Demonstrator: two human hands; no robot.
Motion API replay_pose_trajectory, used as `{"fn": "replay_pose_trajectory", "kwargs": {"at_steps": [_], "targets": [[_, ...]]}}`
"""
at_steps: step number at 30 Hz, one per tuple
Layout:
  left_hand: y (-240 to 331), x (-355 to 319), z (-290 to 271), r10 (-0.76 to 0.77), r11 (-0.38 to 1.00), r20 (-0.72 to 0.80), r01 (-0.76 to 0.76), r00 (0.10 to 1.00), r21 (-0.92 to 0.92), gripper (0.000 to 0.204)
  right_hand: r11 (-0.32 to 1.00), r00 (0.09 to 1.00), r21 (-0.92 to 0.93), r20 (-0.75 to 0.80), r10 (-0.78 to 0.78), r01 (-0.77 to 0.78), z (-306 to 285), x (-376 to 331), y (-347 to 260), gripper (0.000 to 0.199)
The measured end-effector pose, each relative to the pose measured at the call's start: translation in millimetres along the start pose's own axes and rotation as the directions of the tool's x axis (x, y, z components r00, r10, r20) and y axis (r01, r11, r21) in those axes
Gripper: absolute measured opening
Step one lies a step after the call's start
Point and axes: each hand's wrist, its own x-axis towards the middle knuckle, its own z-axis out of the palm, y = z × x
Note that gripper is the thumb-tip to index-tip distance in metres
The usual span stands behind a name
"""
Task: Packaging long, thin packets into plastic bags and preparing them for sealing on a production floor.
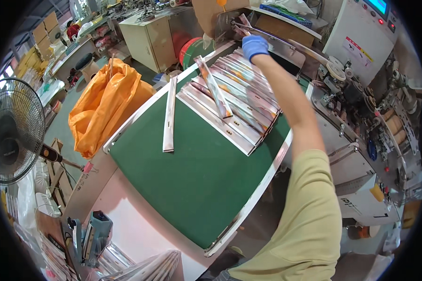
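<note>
My right hand (255,46), in a blue glove, reaches to the far end of a green conveyor belt (183,187). Its fingers look curled closed, and what they hold is hidden. Just beyond them, a narrow printed packet (242,29) stands at the machine's outlet. Below the hand, a row of long, flat printed packets (239,89) overlaps across the belt. One packet (214,88) lies at an angle on top of the row. Another single packet (169,117) lies apart, near the belt's left edge. My left hand is out of view.
An orange sack (109,105) stands left of the belt, with a black fan (16,131) farther left. At the lower left, more packets (145,267) lie beside a grey device (97,234). Machinery with rollers (344,77) and a control cabinet (361,37) line the right.
</note>
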Motion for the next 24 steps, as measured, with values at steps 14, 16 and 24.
{"fn": "replay_pose_trajectory", "kwargs": {"at_steps": [14, 16, 24], "targets": [[17, 1, 34, 0.129, 0.948, 0.065, -0.142, 0.990, 0.285, 0.014, 0.984, 0.985, 0.047, -0.017, -0.169, 0.170, 22, 40, -14, 0.021], [20, 2, 43, 0.144, 0.907, 0.092, -0.168, 0.985, 0.386, 0.014, 0.988, 0.989, 0.057, -0.017, -0.144, 0.145, 26, 45, -12, 0.021], [3, -1, 54, 0.565, 0.754, 0.096, -0.560, 0.820, 0.343, 0.027, 0.951, 0.951, 0.302, -0.273, 0.144, -0.057, 38, 121, 113, 0.020]]}}
